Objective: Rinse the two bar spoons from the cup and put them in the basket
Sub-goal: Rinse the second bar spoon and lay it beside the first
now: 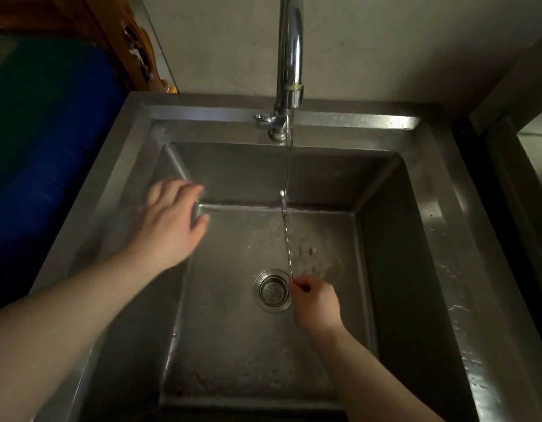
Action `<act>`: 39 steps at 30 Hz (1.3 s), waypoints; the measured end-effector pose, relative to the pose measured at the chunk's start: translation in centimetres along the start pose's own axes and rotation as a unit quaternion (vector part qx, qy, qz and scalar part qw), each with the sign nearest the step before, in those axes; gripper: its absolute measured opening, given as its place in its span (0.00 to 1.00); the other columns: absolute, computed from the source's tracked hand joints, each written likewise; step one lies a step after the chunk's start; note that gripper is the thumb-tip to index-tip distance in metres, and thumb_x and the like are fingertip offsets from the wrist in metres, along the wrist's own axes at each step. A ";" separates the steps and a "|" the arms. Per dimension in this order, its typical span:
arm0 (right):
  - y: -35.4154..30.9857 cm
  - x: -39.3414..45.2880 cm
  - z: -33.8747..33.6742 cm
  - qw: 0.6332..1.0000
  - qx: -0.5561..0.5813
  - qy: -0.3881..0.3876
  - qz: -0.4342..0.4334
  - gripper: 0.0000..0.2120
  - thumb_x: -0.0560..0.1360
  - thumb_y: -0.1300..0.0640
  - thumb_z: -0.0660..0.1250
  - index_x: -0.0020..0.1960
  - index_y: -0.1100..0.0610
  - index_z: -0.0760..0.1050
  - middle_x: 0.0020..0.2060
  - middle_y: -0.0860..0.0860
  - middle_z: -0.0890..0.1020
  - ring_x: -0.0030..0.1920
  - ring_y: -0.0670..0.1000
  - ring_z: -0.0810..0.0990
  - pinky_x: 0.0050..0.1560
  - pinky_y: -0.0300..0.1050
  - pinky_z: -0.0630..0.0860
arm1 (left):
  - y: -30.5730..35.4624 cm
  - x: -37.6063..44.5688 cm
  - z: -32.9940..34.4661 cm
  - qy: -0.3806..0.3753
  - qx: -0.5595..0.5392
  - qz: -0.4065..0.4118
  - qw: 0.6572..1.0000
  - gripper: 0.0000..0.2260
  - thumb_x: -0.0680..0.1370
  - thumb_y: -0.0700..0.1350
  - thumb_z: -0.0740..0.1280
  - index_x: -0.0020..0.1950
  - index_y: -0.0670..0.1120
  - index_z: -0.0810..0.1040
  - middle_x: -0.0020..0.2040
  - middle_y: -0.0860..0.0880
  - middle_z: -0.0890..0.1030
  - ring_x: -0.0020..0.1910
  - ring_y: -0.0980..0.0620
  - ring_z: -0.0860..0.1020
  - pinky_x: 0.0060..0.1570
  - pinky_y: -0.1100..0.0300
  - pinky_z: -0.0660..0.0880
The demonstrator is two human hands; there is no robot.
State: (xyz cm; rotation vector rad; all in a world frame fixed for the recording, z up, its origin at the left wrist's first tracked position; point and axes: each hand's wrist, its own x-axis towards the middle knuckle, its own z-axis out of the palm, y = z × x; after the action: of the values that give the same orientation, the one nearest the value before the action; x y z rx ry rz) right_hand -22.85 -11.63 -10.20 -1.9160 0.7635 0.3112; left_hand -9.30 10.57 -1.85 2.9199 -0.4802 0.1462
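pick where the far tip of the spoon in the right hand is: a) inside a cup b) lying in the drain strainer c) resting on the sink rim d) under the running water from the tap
d, the right hand pinches one end of the spoon while its far tip meets the stream of water falling from the tap, above the sink floor.

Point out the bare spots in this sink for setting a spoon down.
Free: the steel sink floor nearer than the round drain strainer, and its right side. Crowded: under the chrome faucet, where the right hand holds a twisted bar spoon.
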 end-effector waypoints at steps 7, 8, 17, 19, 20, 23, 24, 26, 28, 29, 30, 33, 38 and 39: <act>7.1 3.1 4.9 0.987 -0.107 0.005 0.118 0.11 0.76 0.61 0.61 0.42 0.60 0.82 0.43 0.59 0.85 0.48 0.61 0.82 0.44 0.45 0.75 | -7.2 -3.1 1.9 -0.134 0.103 -0.011 0.986 0.25 0.78 0.56 0.59 0.73 0.49 0.66 0.78 0.45 0.58 0.77 0.43 0.49 0.72 0.40 0.54; 7.8 3.5 5.3 0.986 -0.112 0.014 0.126 0.11 0.77 0.61 0.61 0.48 0.62 0.83 0.49 0.60 0.85 0.52 0.61 0.81 0.47 0.45 0.75 | -7.3 -3.1 2.0 -0.123 0.093 -0.010 0.988 0.24 0.78 0.57 0.59 0.72 0.49 0.67 0.78 0.46 0.58 0.77 0.44 0.50 0.72 0.40 0.54; 11.0 5.7 7.8 0.977 -0.095 0.052 0.183 0.10 0.78 0.61 0.62 0.51 0.62 0.82 0.50 0.61 0.84 0.51 0.62 0.82 0.49 0.47 0.77 | -7.7 -3.0 2.5 -0.089 0.061 -0.009 0.994 0.26 0.75 0.61 0.54 0.68 0.50 0.70 0.74 0.47 0.66 0.76 0.44 0.55 0.71 0.41 0.57; 11.4 6.0 8.2 0.976 -0.094 0.054 0.187 0.09 0.77 0.61 0.63 0.52 0.62 0.81 0.50 0.62 0.84 0.52 0.62 0.82 0.51 0.48 0.77 | -7.7 -2.9 2.5 -0.086 0.056 -0.008 0.995 0.26 0.74 0.61 0.54 0.67 0.49 0.70 0.73 0.47 0.67 0.75 0.44 0.56 0.70 0.40 0.57; 11.6 6.1 8.4 0.976 -0.092 0.056 0.188 0.09 0.77 0.61 0.63 0.52 0.62 0.80 0.50 0.62 0.84 0.52 0.62 0.82 0.51 0.49 0.77 | -7.7 -2.9 2.5 -0.088 0.055 -0.008 0.995 0.26 0.74 0.61 0.54 0.67 0.49 0.71 0.73 0.47 0.67 0.75 0.44 0.56 0.70 0.40 0.57; 12.1 6.3 8.9 0.976 -0.093 0.057 0.186 0.09 0.77 0.61 0.63 0.50 0.62 0.80 0.48 0.62 0.84 0.50 0.62 0.82 0.50 0.48 0.78 | -7.5 -2.9 2.4 -0.092 0.056 -0.006 0.994 0.27 0.74 0.61 0.54 0.67 0.49 0.72 0.73 0.47 0.67 0.76 0.44 0.55 0.70 0.39 0.57; 12.1 6.4 9.0 0.977 -0.095 0.055 0.185 0.09 0.77 0.61 0.63 0.50 0.62 0.80 0.48 0.62 0.84 0.50 0.61 0.82 0.50 0.48 0.78 | -7.4 -3.0 2.3 -0.092 0.056 -0.006 0.994 0.27 0.74 0.61 0.54 0.67 0.48 0.72 0.74 0.47 0.67 0.76 0.44 0.55 0.70 0.39 0.57; 12.2 6.6 9.1 0.977 -0.098 0.055 0.183 0.09 0.77 0.60 0.64 0.50 0.62 0.80 0.48 0.61 0.84 0.50 0.61 0.82 0.50 0.48 0.78 | -7.2 -3.0 2.2 -0.090 0.055 -0.005 0.994 0.28 0.73 0.61 0.54 0.66 0.48 0.73 0.74 0.46 0.67 0.76 0.43 0.55 0.70 0.40 0.57; 12.2 6.7 9.2 0.976 -0.102 0.061 0.182 0.09 0.77 0.59 0.64 0.52 0.62 0.80 0.50 0.61 0.84 0.52 0.62 0.82 0.51 0.46 0.76 | -7.1 -3.0 2.0 -0.090 0.056 -0.004 0.994 0.28 0.73 0.61 0.54 0.66 0.47 0.74 0.74 0.46 0.67 0.75 0.43 0.56 0.70 0.40 0.57; 12.2 6.8 9.2 0.975 -0.105 0.064 0.183 0.09 0.77 0.59 0.65 0.53 0.62 0.80 0.50 0.61 0.84 0.52 0.62 0.82 0.51 0.46 0.76 | -7.1 -3.0 2.0 -0.091 0.055 -0.004 0.994 0.28 0.73 0.61 0.54 0.66 0.47 0.74 0.74 0.46 0.67 0.75 0.43 0.56 0.70 0.40 0.57; 12.3 6.8 9.3 0.975 -0.106 0.066 0.183 0.09 0.77 0.60 0.65 0.53 0.63 0.80 0.50 0.62 0.84 0.52 0.62 0.82 0.51 0.47 0.76 | -7.1 -3.0 2.0 -0.092 0.055 -0.003 0.994 0.28 0.73 0.61 0.54 0.66 0.47 0.74 0.74 0.46 0.67 0.76 0.43 0.55 0.70 0.40 0.57; 12.2 7.0 9.4 0.975 -0.116 0.065 0.180 0.09 0.77 0.60 0.65 0.53 0.63 0.79 0.51 0.62 0.83 0.53 0.62 0.82 0.51 0.46 0.76 | -7.2 -3.0 2.0 -0.091 0.059 -0.001 0.994 0.28 0.73 0.61 0.54 0.65 0.47 0.75 0.74 0.47 0.67 0.76 0.43 0.56 0.70 0.40 0.57; 12.2 7.2 9.1 0.974 -0.129 0.058 0.176 0.08 0.77 0.59 0.67 0.51 0.63 0.79 0.51 0.63 0.83 0.52 0.62 0.81 0.47 0.44 0.73 | -7.3 -3.0 2.3 -0.084 0.060 0.005 0.995 0.28 0.73 0.62 0.54 0.64 0.47 0.76 0.73 0.46 0.68 0.75 0.42 0.56 0.69 0.39 0.58; 12.1 7.0 9.0 0.974 -0.130 0.058 0.174 0.08 0.77 0.59 0.67 0.51 0.63 0.79 0.51 0.63 0.83 0.52 0.62 0.81 0.46 0.44 0.72 | -7.3 -3.0 2.3 -0.083 0.061 0.005 0.995 0.28 0.73 0.61 0.54 0.64 0.47 0.76 0.73 0.46 0.68 0.75 0.42 0.56 0.69 0.39 0.58</act>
State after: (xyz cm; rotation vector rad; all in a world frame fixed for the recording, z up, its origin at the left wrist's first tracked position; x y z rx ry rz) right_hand -24.11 -9.89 -26.68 -2.0520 1.1897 0.5413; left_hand -9.58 17.86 -5.62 3.0644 -0.5292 -0.0709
